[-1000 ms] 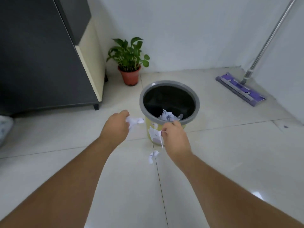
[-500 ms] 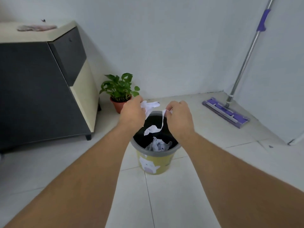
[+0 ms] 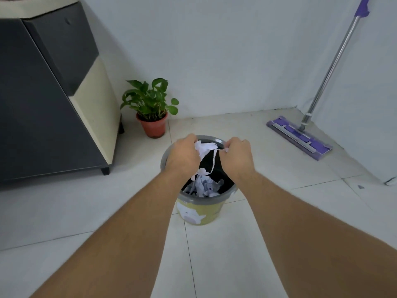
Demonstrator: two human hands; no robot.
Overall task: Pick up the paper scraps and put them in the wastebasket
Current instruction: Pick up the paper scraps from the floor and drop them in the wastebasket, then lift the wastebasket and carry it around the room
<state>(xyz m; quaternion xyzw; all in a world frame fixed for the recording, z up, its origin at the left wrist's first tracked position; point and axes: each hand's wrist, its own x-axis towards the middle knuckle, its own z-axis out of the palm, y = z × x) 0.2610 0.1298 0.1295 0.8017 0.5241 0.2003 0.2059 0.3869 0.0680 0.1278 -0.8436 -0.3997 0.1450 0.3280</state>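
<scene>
Both hands, left hand point(image 3: 182, 157) and right hand point(image 3: 237, 157), hold their fingers clamped on paper scraps point(image 3: 205, 148) above the wastebasket point(image 3: 200, 211); best to release directly over the opening so dangling strips fall inside.

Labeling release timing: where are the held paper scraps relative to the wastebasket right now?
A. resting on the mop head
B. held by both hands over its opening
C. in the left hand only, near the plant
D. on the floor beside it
B: both the left hand and the right hand pinch white paper scraps above the open mouth of the wastebasket, which already has crumpled paper inside.
</scene>
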